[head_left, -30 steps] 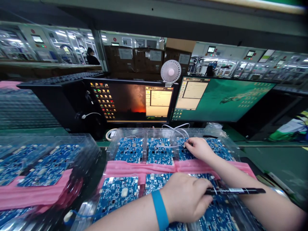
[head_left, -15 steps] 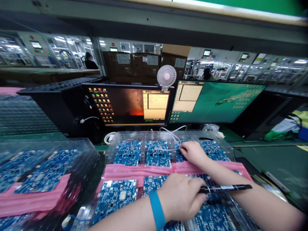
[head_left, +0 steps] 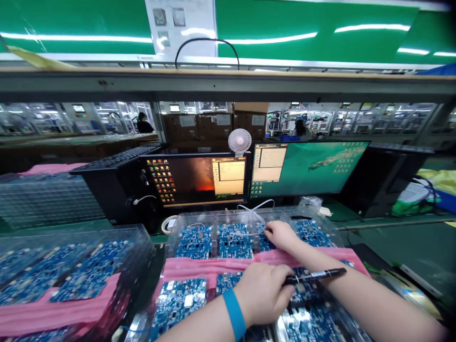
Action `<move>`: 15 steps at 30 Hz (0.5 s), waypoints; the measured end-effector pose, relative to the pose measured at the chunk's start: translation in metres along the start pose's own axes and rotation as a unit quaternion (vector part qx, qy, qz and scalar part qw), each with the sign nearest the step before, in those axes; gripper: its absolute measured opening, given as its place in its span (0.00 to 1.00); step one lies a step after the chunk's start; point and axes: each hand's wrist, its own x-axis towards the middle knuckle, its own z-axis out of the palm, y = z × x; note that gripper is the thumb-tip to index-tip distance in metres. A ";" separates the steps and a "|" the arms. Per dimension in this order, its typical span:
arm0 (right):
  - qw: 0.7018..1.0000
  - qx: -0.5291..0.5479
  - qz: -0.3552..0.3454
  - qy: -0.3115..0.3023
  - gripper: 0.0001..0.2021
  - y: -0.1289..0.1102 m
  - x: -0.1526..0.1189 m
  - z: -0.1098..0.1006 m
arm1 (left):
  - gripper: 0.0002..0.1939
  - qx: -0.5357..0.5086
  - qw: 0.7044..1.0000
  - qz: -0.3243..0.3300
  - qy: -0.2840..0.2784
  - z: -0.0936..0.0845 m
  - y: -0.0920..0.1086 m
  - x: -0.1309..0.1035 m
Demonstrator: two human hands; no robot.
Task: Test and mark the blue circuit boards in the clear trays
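My left hand (head_left: 261, 294), with a blue wristband (head_left: 234, 313) at the wrist, is closed round a black marker pen (head_left: 317, 276) that points right, across my other forearm. Farther forward, my right hand (head_left: 281, 235) pinches at the end of a white flat cable (head_left: 261, 205), over a blue circuit board (head_left: 265, 243); its fingertips partly hide the connection. Several such boards, including a back-row circuit board (head_left: 235, 240), lie in a clear plastic tray (head_left: 185, 219). A pink foam strip (head_left: 203, 267) runs between the rows.
Behind the tray stand a left monitor (head_left: 185, 183) and a right monitor (head_left: 313, 166), with a small fan (head_left: 240, 141) between. A second stack of trays with circuit boards (head_left: 94, 266) is at left. A tape roll (head_left: 166, 225) lies by the tray. Two people are in the background.
The view has tilted up, so more of the green upper panel shows. Both hands keep their grips, the left on the marker and the right at the cable, in nearly the same places.
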 end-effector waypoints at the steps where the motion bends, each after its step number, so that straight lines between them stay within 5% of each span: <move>1: 1.000 0.001 0.003 0.001 0.09 0.001 0.000 0.001 | 0.12 0.004 1.000 -0.003 0.002 0.000 0.000 0.000; 10: 0.996 -0.029 -0.054 0.059 0.10 0.001 -0.011 -0.018 | 0.11 0.039 0.999 -0.015 0.003 0.000 0.002 -0.003; 15: 0.991 -0.039 -0.094 0.083 0.08 0.060 -0.046 -0.045 | 0.12 0.031 0.999 -0.014 0.013 0.004 -0.001 -0.004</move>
